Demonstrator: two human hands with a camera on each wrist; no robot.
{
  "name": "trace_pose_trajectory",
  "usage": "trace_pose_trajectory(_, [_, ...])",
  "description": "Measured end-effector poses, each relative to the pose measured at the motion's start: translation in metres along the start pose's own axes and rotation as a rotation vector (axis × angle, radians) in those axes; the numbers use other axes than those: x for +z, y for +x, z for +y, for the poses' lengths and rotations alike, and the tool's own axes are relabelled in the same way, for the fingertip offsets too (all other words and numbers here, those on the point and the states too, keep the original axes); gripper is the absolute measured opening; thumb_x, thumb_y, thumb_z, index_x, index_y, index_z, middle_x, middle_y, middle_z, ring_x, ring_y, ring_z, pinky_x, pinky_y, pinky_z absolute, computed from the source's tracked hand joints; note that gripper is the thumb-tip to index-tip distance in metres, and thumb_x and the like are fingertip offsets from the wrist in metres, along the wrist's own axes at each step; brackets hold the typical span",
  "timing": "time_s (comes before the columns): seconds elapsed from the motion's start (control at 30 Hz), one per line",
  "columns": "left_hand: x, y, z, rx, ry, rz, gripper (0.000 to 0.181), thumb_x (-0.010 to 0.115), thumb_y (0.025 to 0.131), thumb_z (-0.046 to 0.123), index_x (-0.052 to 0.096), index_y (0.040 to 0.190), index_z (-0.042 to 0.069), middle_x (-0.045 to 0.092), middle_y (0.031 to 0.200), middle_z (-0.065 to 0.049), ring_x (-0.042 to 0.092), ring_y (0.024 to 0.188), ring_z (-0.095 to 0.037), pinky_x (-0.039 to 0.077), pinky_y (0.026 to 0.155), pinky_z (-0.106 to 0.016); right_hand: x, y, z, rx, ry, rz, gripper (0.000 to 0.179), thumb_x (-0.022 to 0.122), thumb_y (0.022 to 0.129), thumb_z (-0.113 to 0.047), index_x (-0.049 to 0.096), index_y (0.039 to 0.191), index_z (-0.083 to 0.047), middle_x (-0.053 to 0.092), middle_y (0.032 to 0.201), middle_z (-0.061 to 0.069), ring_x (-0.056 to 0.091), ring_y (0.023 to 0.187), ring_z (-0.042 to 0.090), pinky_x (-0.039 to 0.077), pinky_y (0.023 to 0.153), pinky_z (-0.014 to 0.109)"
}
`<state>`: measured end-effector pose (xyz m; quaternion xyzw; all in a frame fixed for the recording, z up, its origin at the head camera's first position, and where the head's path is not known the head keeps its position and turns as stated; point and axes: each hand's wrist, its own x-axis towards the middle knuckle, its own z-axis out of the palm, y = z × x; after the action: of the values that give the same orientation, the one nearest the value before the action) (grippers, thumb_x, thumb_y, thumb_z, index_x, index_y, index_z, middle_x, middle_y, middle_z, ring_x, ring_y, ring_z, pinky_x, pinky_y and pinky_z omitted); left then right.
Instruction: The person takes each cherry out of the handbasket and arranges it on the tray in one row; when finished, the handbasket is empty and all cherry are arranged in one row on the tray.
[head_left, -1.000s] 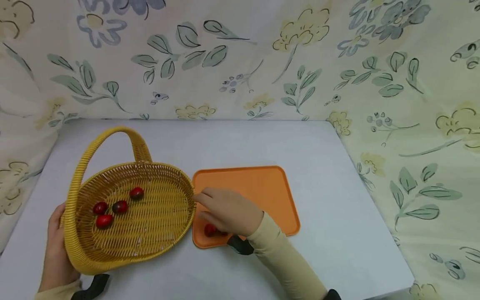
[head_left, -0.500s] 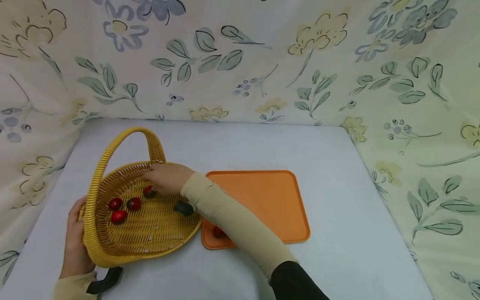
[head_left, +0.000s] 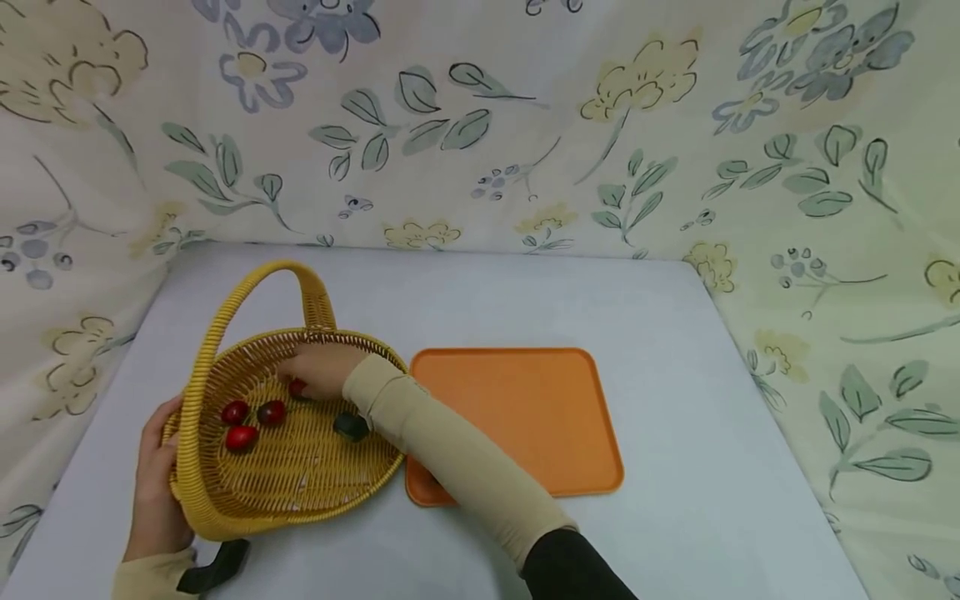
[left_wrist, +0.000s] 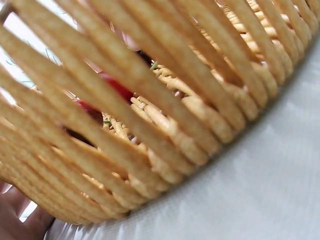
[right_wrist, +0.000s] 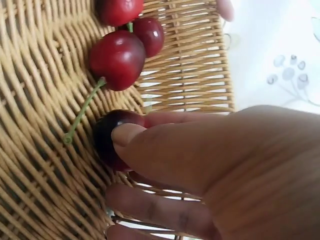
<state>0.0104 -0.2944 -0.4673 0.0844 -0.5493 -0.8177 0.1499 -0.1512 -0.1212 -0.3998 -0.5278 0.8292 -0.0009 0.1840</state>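
Note:
A yellow wicker basket (head_left: 300, 475) with a tall arched handle stands on the left of the table, with several dark red cherries (head_left: 242, 438) inside. My left hand (head_left: 153, 479) grips its left side; the left wrist view shows mostly the woven wall (left_wrist: 165, 100) and a bit of the hand (left_wrist: 17, 215) at the lower left. Reaching in over the right rim, my right hand (head_left: 322, 369) is low in the basket. There, thumb and index finger pinch a dark cherry (right_wrist: 107, 140), beside three others, one with a green stem (right_wrist: 117, 60).
An orange tray (head_left: 517, 417) lies just right of the basket, its lower left partly covered by my right forearm. Both stand on a white table (head_left: 697, 433). Floral cloth (head_left: 450, 125) hangs behind and beside it.
My right hand has moved left from over the tray into the basket. A cherry seen earlier on the tray is now out of sight behind the forearm. The left hand keeps its hold.

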Motion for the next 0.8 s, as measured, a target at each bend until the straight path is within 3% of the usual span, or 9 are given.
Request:
trace_pose_trajectory(0.13, [0.001,-0.001,-0.004,-0.019,-0.006,-0.002,0.043,0.03,0.104,0.006,0.031,0.146,0.009,0.043,0.132,-0.005,0.058,0.092,-0.008,0.053,0.065,-0.016,0.004,-0.002,0.0,0.021,0.016,0.0,0.029,0.052,0.099,-0.023,0.058,0.127,-0.023,0.058,0.119,-0.008,0.053,0.109,0.004,0.042,0.089,0.014])
trace_pose_trajectory(0.33, [0.0,-0.002,-0.011,-0.007,-0.002,-0.013,0.044,0.028,0.103,0.003,0.032,0.146,0.007,0.038,0.14,-0.005,0.054,0.108,-0.009,0.052,0.076,-0.015,0.01,-0.005,-0.002,0.037,0.025,-0.017,0.027,0.052,0.099,-0.022,0.058,0.125,-0.022,0.055,0.115,-0.007,0.053,0.104,0.004,0.043,0.085,0.014])
trace_pose_trajectory(0.47, [-0.002,-0.003,-0.014,0.002,-0.032,-0.033,0.045,0.027,0.102,0.002,0.03,0.147,0.005,0.036,0.144,-0.004,0.051,0.114,-0.009,0.05,0.082,-0.015,0.005,-0.016,0.001,0.048,0.068,-0.005,0.033,0.052,0.099,-0.023,0.054,0.132,-0.019,0.054,0.122,-0.005,0.052,0.108,0.004,0.041,0.088,0.014])
trace_pose_trajectory(0.6, [-0.002,-0.004,-0.014,-0.004,-0.011,-0.031,0.046,0.026,0.102,0.003,0.028,0.148,0.004,0.036,0.145,-0.004,0.051,0.115,-0.008,0.049,0.083,-0.014,-0.008,-0.048,0.008,0.062,0.108,0.05,0.04,0.054,0.098,-0.028,0.049,0.136,-0.016,0.052,0.127,-0.003,0.051,0.11,0.005,0.041,0.091,0.015])
trace_pose_trajectory(0.8, [-0.004,-0.007,-0.011,-0.023,-0.035,0.013,0.043,0.029,0.103,0.004,0.033,0.146,0.006,0.043,0.134,-0.006,0.057,0.098,-0.009,0.052,0.069,-0.016,-0.022,-0.125,0.022,0.117,0.134,0.22,0.045,0.058,0.096,-0.025,0.047,0.137,-0.011,0.056,0.12,0.002,0.057,0.096,0.006,0.047,0.081,0.016])
